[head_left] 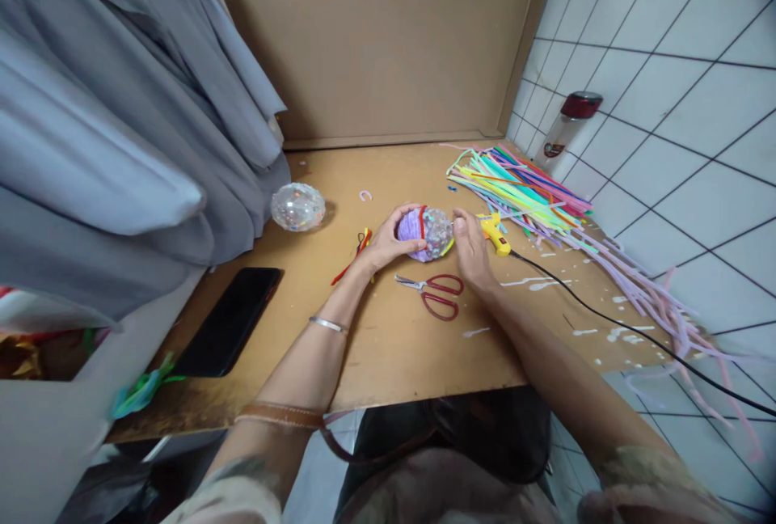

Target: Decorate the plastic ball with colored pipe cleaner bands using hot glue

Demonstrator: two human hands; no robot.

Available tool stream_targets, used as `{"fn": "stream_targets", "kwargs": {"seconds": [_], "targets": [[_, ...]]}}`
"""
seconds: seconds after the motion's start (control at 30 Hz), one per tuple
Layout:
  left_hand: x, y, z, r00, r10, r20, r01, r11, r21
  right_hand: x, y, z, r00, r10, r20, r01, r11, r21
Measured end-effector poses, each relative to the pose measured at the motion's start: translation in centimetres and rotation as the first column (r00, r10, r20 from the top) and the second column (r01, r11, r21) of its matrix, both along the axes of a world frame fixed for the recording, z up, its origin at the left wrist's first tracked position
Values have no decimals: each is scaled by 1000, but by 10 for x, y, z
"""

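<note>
My left hand (388,239) is wrapped round the left side of a clear ball (437,233). Purple fuzzy strands (410,231) cover the ball's left part, edged by a red strand (423,225); a bit of yellow shows low on its right. At the ball's right edge, my right hand (471,245) has its fingers curled together, and what they hold is too small or hidden to make out. Just beyond that hand is a yellow glue gun (498,237), partly hidden by it. Red-handled scissors (432,291) lie open on the table below the ball.
Another clear ball (298,207) sits at left. Colourful pipe cleaners (515,188) are piled at the back right, before a red-lidded jar (570,124). A black phone (234,322) lies front left, near a grey curtain (139,120). The black cord (582,302) runs right.
</note>
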State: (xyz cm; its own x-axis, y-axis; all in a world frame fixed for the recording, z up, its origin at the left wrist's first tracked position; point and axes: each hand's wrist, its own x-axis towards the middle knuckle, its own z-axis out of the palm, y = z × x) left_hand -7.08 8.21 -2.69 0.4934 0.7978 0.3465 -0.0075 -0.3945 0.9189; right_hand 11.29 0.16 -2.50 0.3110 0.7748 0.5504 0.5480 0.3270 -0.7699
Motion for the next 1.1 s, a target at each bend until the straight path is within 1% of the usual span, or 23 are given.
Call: {"fn": "stream_targets", "kwargs": {"seconds": [0.07,0.17,0.27,0.37,0.53,0.7,0.77,0.83,0.87,0.9,0.93,0.97,1.0,1.03,1.07,1.1], "targets": [[-7,2,4,999,-7,-49,6,1000,-14,-1,2,-2,998,48,27,-47,998,-40],[-19,6,8,996,-61,-58,54,992,-113,-2,2,-3,996,83,41,-80,994,-75],[-28,9,8,992,-121,35,125,974,-186,-2,-1,-1,993,115,38,-111,991,-76],[-31,13,4,981,-125,148,153,969,-194,-3,-3,-2,988,147,47,-144,987,-66],[-29,17,-3,967,-65,245,101,986,-135,-7,-4,-7,974,226,20,-224,970,-91],[-21,16,-4,969,13,246,16,993,-115,-13,-9,-5,956,285,66,-280,957,-69],[-14,13,-5,973,78,219,-59,994,-93,-12,-10,0,950,282,134,-276,959,-62],[-7,10,-8,973,157,167,-151,987,-51,-7,-11,7,945,225,237,-214,974,-71],[-5,8,-8,974,181,139,-178,983,-35,-2,-11,11,941,165,296,-146,986,-85],[-3,7,-9,975,192,111,-190,981,-27,3,-11,16,929,78,360,-41,993,-111],[-1,5,-9,977,196,88,-194,981,-26,10,-11,21,903,-38,429,107,984,-140],[-1,5,-9,977,199,72,-198,980,-30,17,-11,25,857,-142,496,258,950,-175],[-1,4,-8,976,208,65,-206,978,-35,25,-11,29,802,-220,555,396,891,-219],[-1,4,-7,972,224,66,-221,974,-39,32,-10,32,752,-256,608,501,820,-275],[-1,5,-7,968,241,72,-238,970,-40,38,-10,34,715,-252,653,571,750,-335],[-2,5,-6,963,257,81,-254,966,-40,43,-10,35,692,-219,688,607,691,-391]]}}
